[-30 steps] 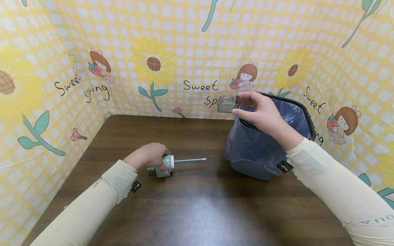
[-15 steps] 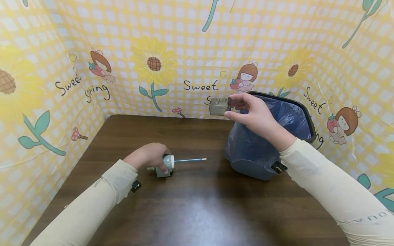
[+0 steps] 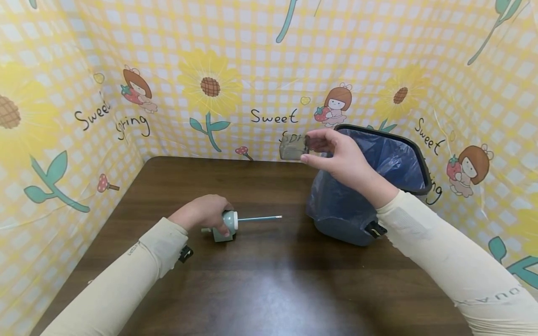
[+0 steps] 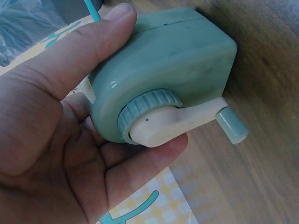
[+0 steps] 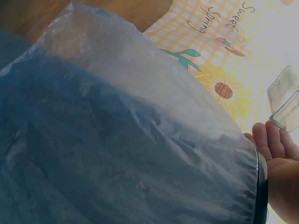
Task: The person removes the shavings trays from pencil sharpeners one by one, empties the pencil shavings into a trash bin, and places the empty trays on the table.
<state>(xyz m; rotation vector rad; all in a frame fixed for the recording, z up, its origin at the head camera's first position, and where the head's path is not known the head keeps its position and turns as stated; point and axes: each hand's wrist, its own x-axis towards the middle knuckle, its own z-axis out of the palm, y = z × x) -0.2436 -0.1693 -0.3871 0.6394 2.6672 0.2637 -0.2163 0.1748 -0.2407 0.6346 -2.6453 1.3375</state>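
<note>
A green hand-crank pencil sharpener [image 3: 222,235] sits on the table, gripped by my left hand [image 3: 203,212] from above and behind. In the left wrist view its white crank [image 4: 187,119] shows, with a green knob on the end. A thin blue pencil [image 3: 258,219] sticks out of its front, pointing right. My right hand [image 3: 342,154] pinches a clear, smoky plastic box [image 3: 293,147] by its right end, in the air beside the bin's left rim. The right wrist view shows the box's see-through walls [image 5: 281,88], with the fingertips at its lower edge.
At the right of the brown table [image 3: 252,289] stands a bin [image 3: 342,233] with a black rim and a blue plastic liner hanging over its side. My right forearm reaches across it. Yellow checked sheeting [image 3: 260,70] encloses the back and sides.
My right hand has moved left and slightly down with the clear box, from over the bin's edge to just outside it. My left hand and the pencil sharpener have stayed put.
</note>
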